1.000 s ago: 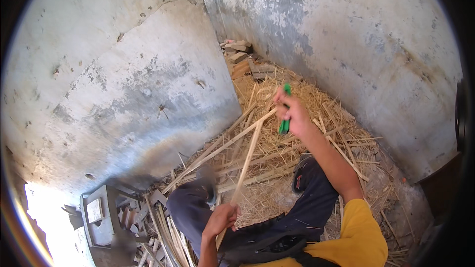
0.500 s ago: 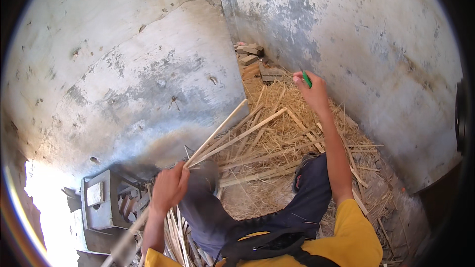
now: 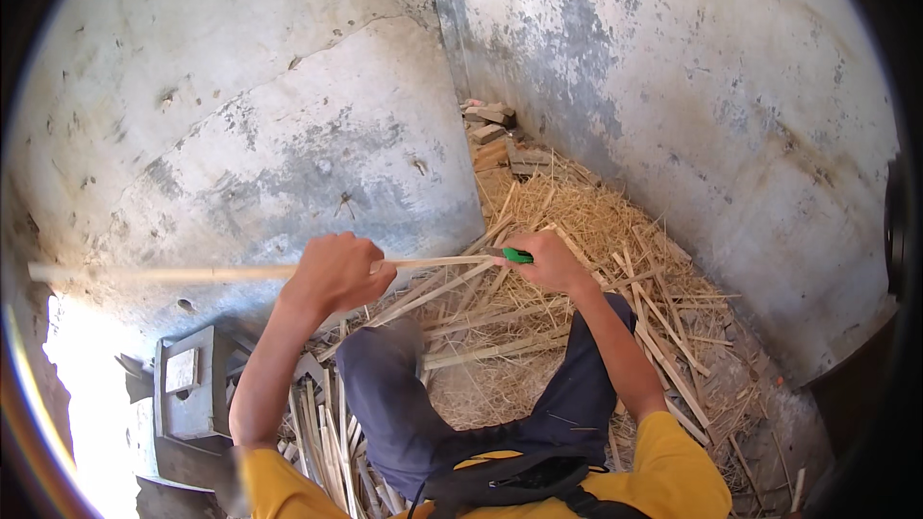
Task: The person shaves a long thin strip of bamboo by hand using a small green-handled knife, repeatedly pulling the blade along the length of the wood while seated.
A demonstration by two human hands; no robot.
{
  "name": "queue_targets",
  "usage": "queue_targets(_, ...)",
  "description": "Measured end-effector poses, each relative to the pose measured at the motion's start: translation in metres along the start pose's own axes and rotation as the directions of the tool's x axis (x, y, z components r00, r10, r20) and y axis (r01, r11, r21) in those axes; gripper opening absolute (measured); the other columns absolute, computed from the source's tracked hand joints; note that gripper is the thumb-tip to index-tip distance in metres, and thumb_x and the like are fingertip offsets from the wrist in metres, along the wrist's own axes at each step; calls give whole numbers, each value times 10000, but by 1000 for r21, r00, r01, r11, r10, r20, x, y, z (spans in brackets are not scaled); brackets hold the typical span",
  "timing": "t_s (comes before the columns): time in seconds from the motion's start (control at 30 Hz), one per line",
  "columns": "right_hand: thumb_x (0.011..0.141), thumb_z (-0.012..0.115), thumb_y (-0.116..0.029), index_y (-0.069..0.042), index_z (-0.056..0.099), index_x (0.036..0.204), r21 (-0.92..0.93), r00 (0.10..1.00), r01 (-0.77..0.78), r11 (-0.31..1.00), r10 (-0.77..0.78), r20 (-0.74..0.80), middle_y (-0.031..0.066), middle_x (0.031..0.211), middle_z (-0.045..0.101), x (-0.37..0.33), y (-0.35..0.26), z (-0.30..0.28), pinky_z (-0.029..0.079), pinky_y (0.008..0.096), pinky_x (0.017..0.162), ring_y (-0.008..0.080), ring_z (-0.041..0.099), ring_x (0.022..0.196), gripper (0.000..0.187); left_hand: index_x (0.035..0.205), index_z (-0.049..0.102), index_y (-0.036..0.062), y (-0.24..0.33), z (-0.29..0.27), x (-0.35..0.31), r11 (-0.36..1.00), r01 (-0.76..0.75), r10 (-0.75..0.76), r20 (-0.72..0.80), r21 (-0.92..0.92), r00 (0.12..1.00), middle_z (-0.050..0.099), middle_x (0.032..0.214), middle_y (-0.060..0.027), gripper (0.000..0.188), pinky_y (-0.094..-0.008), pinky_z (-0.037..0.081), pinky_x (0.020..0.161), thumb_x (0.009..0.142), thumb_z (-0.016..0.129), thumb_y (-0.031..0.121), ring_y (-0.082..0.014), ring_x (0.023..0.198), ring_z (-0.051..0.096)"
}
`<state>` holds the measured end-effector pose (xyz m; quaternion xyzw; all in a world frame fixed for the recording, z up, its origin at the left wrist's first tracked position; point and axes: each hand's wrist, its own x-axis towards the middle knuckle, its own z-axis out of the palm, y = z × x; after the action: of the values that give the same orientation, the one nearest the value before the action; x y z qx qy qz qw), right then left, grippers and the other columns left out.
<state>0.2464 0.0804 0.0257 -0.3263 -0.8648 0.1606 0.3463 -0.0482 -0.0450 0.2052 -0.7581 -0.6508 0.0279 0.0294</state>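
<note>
My left hand [image 3: 341,274] is wrapped round a long, pale wooden strip [image 3: 437,261], held nearly level across my front. The strip's left part runs out toward the bright opening and is blurred. At its right end my right hand [image 3: 550,261] is closed on a green-handled knife [image 3: 519,256]. A short grey part of the knife lies against or just beside the strip's tip; I cannot tell whether the blade is cutting in. Below both hands are my knees in dark trousers, bent apart.
Straw-like shavings and loose strips [image 3: 500,356] cover the floor between and beyond my legs. A bundle of strips [image 3: 332,442] lies by my left leg, beside a grey metal box [image 3: 187,380]. Peeling walls meet ahead, with wood blocks [image 3: 490,125] in the corner.
My right hand has come down and left with the knife to the strip's end. The left hand has risen, and the strip has swung from steeply slanted to nearly level.
</note>
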Motion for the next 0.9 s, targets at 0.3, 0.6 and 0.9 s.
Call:
queue_targets(0.3, 1019, 718, -279, -11, 788, 1072, 493, 950, -198, 847, 290, -117, 38, 752, 739, -33, -26, 55, 452, 311, 590, 100, 584, 617, 283, 1121, 681, 59, 41, -21, -9, 925, -320, 328, -853, 204, 405, 598, 1200, -160, 298, -533, 418, 1108, 844, 711, -48, -312, 1133, 620)
queue_targets(0.6, 1053, 667, -165, 24, 724, 1199, 711, 925, -93, 697, 324, -196, 41, 907, 770, -37, -45, 71, 502, 274, 692, 89, 661, 784, 246, 1441, 450, -7, 36, 76, 13, 694, -442, -273, -776, -568, 569, 492, 1412, -192, 549, -425, 444, 1062, 979, 721, 113, -279, 1300, 491)
queue_targets(0.9, 1030, 691, -147, 31, 708, 1239, 741, 946, -204, 640, 325, -20, 54, 1000, 775, -50, -66, 82, 534, 293, 834, 93, 672, 932, 275, 1372, 488, -24, 61, 150, 66, 8, -339, -148, -337, -941, 930, 695, 1190, -140, 313, -393, 583, 961, 1096, 563, 103, -239, 1081, 716)
